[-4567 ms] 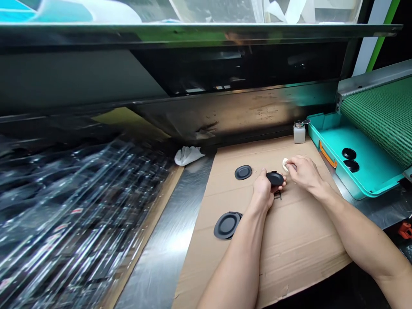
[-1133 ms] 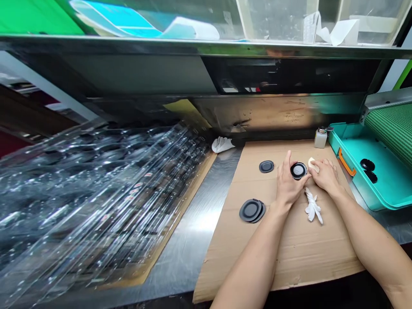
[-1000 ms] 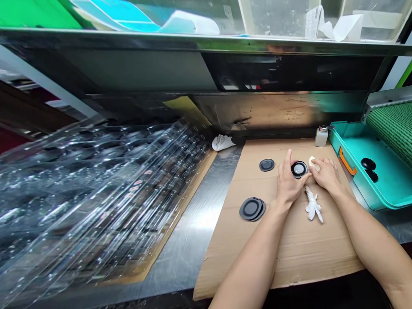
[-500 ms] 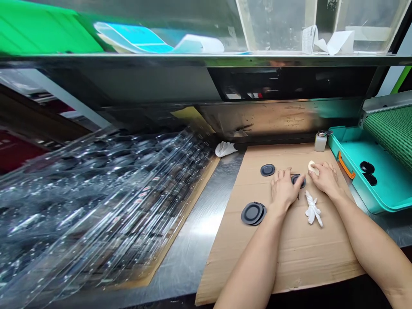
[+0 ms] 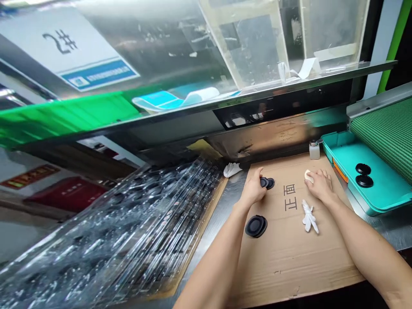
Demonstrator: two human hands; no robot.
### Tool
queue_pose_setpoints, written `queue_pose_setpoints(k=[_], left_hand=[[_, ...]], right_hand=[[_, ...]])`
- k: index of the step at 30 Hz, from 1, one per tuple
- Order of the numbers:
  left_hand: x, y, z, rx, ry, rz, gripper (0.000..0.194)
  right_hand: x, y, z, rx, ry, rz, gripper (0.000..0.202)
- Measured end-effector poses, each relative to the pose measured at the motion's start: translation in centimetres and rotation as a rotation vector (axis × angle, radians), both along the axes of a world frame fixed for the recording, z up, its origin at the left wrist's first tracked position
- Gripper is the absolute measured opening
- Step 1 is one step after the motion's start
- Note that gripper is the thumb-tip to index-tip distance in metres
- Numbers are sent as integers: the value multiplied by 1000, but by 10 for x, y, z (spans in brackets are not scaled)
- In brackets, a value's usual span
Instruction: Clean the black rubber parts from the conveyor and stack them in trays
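Left hand (image 5: 254,186) gripping one disc (image 5: 263,182), right hand (image 5: 319,184) one pale pad (image 5: 308,175), two caps (image 5: 364,181) in teal bin (image 5: 383,193)

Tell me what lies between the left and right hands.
Head view: from left hand, two black discs, cardboard with printed characters, then cream pad in right hand.

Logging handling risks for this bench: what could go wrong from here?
Scuffing: the left hand holds a black disc right against another disc, so their faces or rims might rub.
Smudges: bare fingers are on the held disc and could leave prints.
Spill: the small bottle stands close by the teal tray; a knock to either might tip it onto the cardboard.
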State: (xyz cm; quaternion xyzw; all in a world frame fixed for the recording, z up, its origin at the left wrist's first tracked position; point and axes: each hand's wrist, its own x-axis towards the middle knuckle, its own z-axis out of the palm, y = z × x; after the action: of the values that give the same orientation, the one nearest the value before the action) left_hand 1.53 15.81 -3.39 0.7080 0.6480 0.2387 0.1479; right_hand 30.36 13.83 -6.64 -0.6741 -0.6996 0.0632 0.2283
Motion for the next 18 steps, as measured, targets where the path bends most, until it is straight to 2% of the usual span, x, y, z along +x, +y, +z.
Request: queue_pose_setpoints(k=[2, 6, 11, 14, 18], left_hand=[[-8, 12, -1, -72, 31, -77, 98], [-2, 28, -10, -197, 71, -147, 90], [4, 39, -10, -190, 122, -196, 77], [-5, 46, -4, -163, 207, -160, 75], [-28, 55, -3, -148, 330, -15, 70]], right_hand=[[-1, -1, 0, -9, 3, 0, 27], [-1, -3, 0, -20, -3, -1, 26], [-2, -4, 0, -26, -20, 10, 26], [-4, -3, -1, -34, 8, 5, 25], [-5, -3, -1, -24, 37, 8, 25]])
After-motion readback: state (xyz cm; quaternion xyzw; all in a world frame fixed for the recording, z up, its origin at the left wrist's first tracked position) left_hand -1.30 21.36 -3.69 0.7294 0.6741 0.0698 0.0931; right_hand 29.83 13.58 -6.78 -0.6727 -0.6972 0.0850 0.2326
